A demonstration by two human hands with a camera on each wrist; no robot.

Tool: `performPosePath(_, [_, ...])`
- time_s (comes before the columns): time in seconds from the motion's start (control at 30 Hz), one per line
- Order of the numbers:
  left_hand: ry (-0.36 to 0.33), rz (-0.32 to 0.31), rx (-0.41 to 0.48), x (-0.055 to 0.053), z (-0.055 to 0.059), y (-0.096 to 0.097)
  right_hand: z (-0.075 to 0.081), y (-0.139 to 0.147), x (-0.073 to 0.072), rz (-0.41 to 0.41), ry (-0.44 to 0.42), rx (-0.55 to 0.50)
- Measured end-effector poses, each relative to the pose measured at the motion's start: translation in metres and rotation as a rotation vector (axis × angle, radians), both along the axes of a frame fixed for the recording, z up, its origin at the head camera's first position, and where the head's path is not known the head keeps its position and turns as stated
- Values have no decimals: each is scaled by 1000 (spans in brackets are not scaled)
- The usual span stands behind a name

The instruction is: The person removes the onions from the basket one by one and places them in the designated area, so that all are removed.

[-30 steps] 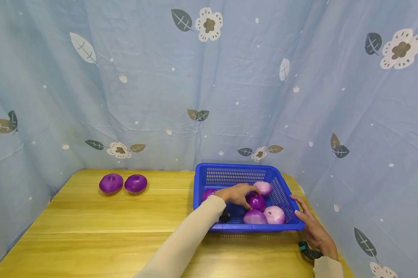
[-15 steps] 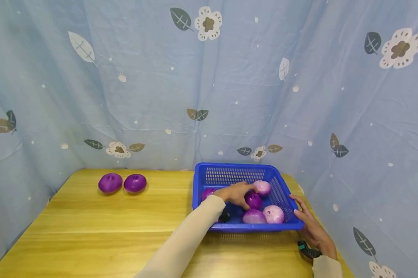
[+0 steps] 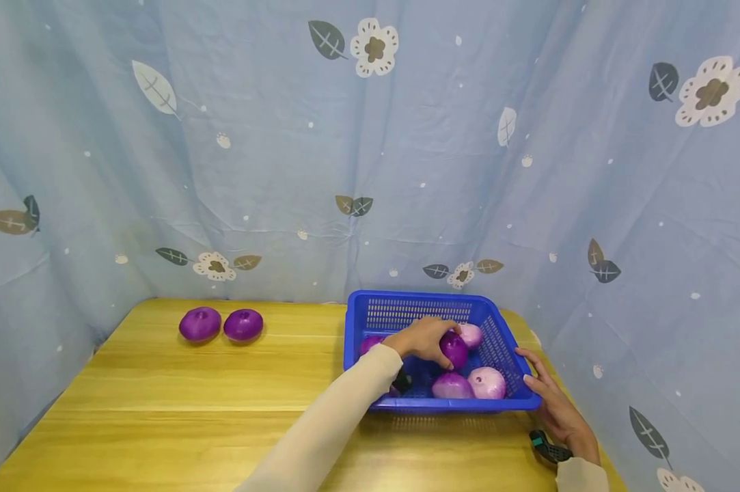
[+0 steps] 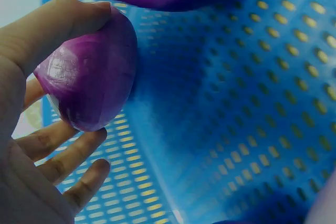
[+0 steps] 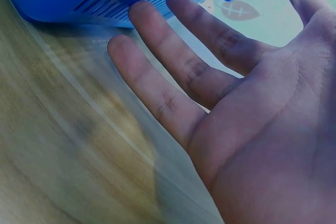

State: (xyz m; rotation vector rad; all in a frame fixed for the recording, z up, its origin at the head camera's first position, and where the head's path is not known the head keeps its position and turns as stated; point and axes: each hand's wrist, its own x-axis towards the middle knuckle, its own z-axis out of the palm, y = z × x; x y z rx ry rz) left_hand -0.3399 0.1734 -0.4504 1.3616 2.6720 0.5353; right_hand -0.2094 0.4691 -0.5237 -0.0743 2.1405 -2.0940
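My left hand (image 3: 428,339) reaches into a blue plastic basket (image 3: 415,296) and grips a dark purple onion (image 3: 454,350) between thumb and fingers. In the left wrist view the same onion (image 4: 94,72) has the thumb over its top and fingertips under it. Beside it in the basket lie a pale pink onion (image 3: 470,335), another pale one (image 3: 486,383) and a light purple one (image 3: 452,386). The wrist partly hides a purple onion (image 3: 370,343) at the left. My right hand (image 3: 557,403) touches the basket's right side, its fingers fairly straight in the right wrist view.
Two purple onions (image 3: 200,324) sit side by side at the far left of the wooden table (image 3: 179,417). A blue patterned curtain (image 3: 271,157) hangs behind the table and along its right side.
My left hand has closed round the dark purple onion, which has shifted slightly away from the light purple one in front. The right hand stays at the basket's side.
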Motion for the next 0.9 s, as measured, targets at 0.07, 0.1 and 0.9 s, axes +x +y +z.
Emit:
performPosePath(0.07, [0,-5,24,-2,5,-2,0,-1,1,-5,-2,1])
performPosePath(0.1, [-10,-3,40,-3,8,-4,-1,-1,1,-5,-1,0])
performPosePath(0.9, [-20,-8,152,-20,69,-73,-2,-1,0,-19,-21,0])
